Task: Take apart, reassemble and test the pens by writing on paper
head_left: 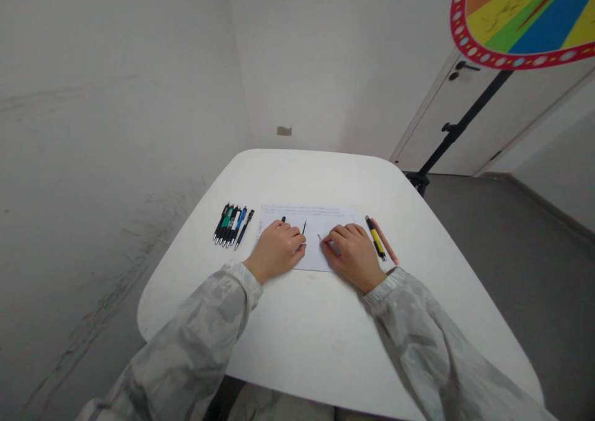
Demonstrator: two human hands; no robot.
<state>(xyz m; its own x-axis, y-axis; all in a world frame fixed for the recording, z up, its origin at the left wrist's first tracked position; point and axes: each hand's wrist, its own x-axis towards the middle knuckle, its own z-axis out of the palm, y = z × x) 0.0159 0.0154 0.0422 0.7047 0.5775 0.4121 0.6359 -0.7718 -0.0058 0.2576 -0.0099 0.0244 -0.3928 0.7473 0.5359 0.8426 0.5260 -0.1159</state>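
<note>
Left hand point(277, 249) is closed around a dark pen point(304, 227), tip up, resting on the paper point(316, 219); right hand point(351, 250) pinches a small piece, steadying the sheet mid-bench point(302, 322). Spare pens point(232, 224) wait left.

One white table point(325, 346); one sheet of paper point(320, 219); a row of about six pens point(232, 224) left of the sheet; two pens point(379, 240) right of it, one yellow-black, one pink; two hands, left hand point(277, 249) and right hand point(352, 255); one coloured wheel point(525, 21).
</note>
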